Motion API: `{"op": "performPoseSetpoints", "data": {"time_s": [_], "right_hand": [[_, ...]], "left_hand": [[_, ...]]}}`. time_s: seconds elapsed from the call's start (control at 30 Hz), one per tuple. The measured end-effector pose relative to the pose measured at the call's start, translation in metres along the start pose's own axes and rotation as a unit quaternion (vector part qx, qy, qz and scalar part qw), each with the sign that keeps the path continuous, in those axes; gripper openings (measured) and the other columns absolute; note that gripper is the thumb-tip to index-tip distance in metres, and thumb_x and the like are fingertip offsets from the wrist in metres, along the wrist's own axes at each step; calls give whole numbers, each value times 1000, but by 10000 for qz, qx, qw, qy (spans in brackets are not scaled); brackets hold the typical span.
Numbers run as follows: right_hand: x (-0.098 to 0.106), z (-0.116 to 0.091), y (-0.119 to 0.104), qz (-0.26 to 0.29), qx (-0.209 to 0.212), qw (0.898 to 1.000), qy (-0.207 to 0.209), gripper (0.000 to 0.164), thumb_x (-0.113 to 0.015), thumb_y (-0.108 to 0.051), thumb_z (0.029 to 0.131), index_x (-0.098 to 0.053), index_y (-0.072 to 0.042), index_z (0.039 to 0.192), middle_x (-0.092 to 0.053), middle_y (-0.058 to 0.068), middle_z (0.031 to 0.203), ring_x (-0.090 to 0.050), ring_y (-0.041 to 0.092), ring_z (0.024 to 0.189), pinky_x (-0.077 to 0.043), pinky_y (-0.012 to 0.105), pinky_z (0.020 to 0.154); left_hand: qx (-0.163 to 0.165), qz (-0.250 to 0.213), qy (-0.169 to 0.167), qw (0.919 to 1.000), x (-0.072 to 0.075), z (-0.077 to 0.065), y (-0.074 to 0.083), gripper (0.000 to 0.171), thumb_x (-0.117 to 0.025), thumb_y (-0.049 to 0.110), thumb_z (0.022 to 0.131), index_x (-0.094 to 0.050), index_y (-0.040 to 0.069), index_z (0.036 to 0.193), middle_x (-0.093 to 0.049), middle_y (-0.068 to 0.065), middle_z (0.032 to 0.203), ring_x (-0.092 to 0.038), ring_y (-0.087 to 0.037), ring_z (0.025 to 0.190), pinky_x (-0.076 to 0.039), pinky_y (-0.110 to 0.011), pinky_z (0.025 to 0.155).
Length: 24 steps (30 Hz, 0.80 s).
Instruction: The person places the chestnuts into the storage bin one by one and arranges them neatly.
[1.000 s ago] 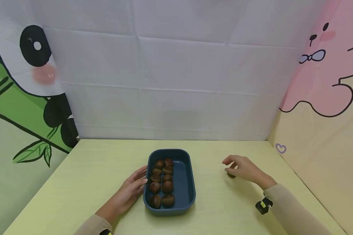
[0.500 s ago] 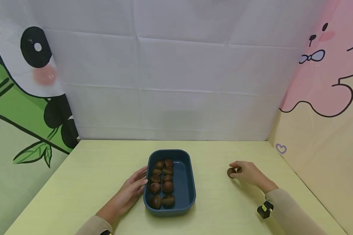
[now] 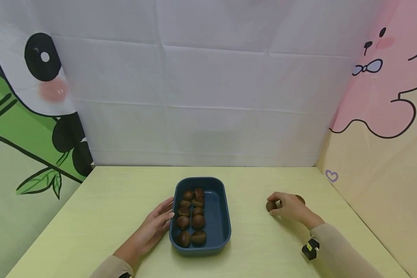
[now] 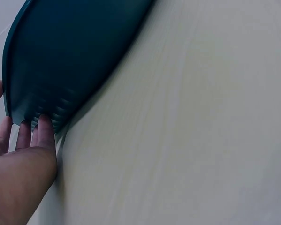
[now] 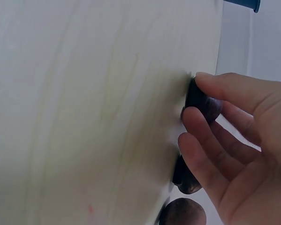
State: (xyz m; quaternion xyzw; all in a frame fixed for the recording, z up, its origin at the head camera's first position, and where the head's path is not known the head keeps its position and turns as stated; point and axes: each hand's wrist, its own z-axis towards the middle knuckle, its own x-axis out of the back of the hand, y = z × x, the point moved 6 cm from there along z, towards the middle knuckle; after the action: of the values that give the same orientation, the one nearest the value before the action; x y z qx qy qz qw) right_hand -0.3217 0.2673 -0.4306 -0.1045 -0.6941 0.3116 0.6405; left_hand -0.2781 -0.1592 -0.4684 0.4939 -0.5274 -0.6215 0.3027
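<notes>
A blue rectangular box stands mid-table with two columns of brown chestnuts along its left side. My left hand rests against the box's left wall, fingers nearly straight; the left wrist view shows its fingertips on the outer wall. To the right of the box, my right hand pinches a chestnut between thumb and fingers at the tabletop. In the right wrist view that chestnut is partly covered by the fingers. Another chestnut shows behind the right hand.
Below the right fingers in the right wrist view lie a dark chestnut and a browner one. The right part of the box shows its bare floor. A white sheet hangs behind the pale yellow table, with printed panels at both sides.
My right hand has lowered, taken a chestnut between thumb and fingers, and shifted slightly left with it. A chestnut behind the hand has come into view. My left hand and the box stay put.
</notes>
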Motion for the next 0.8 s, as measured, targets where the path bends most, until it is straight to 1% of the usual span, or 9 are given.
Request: {"op": "performPoseSetpoints", "data": {"time_s": [0.13, 0.37, 0.43, 0.6, 0.7, 0.8], "right_hand": [[-3, 2, -2, 18, -69, 9999, -82, 40, -81, -13, 84, -67, -5, 121, -67, 6, 112, -62, 21, 95, -51, 38, 77], [-2, 9, -12, 83, -1, 9999, -109, 42, -79, -15, 86, -67, -5, 125, -67, 4, 112, -62, 18, 91, -52, 35, 75], [0, 12, -19, 160, 158, 9997, -113, 42, -78, -15, 87, -66, -5, 125, -67, 4, 112, -63, 18, 89, -52, 35, 75], [5, 23, -42, 303, 886, 9955, -165, 43, -77, -19, 89, -65, -3, 126, -67, 7, 115, -66, 21, 92, -53, 34, 75], [6, 30, -56, 479, 1101, 9925, -248, 43, -77, -23, 90, -65, -7, 128, -66, 6, 119, -65, 21, 97, -53, 33, 75], [5, 36, -73, 735, 1200, 9893, -383, 43, -76, -25, 90, -64, -11, 130, -65, 5, 122, -64, 20, 99, -54, 33, 76]], "left_hand": [[0, -2, 0, 10000, 0, 0, 0, 67, -50, 10, 103, -15, 5, 160, -12, -19, 164, -18, -36, 148, -41, -26, 103], [-14, 5, 13, 10000, 0, 1, 0, 66, -49, 9, 103, -16, 5, 159, -14, -20, 164, -20, -35, 147, -42, -25, 102], [-21, 13, 7, 10000, 1, 1, 0, 66, -50, 9, 103, -17, 5, 159, -14, -20, 164, -21, -35, 147, -42, -25, 102], [-35, 49, -27, 10000, 1, 2, -1, 66, -49, 8, 103, -16, 4, 159, -15, -20, 163, -24, -33, 145, -42, -25, 101], [-37, 65, -24, 10000, 1, 2, -1, 66, -49, 8, 103, -16, 4, 159, -15, -20, 163, -24, -33, 145, -43, -25, 101], [-30, 45, -2, 10000, 1, 2, -2, 65, -49, 8, 103, -17, 4, 159, -15, -20, 163, -24, -33, 145, -43, -25, 101]]}}
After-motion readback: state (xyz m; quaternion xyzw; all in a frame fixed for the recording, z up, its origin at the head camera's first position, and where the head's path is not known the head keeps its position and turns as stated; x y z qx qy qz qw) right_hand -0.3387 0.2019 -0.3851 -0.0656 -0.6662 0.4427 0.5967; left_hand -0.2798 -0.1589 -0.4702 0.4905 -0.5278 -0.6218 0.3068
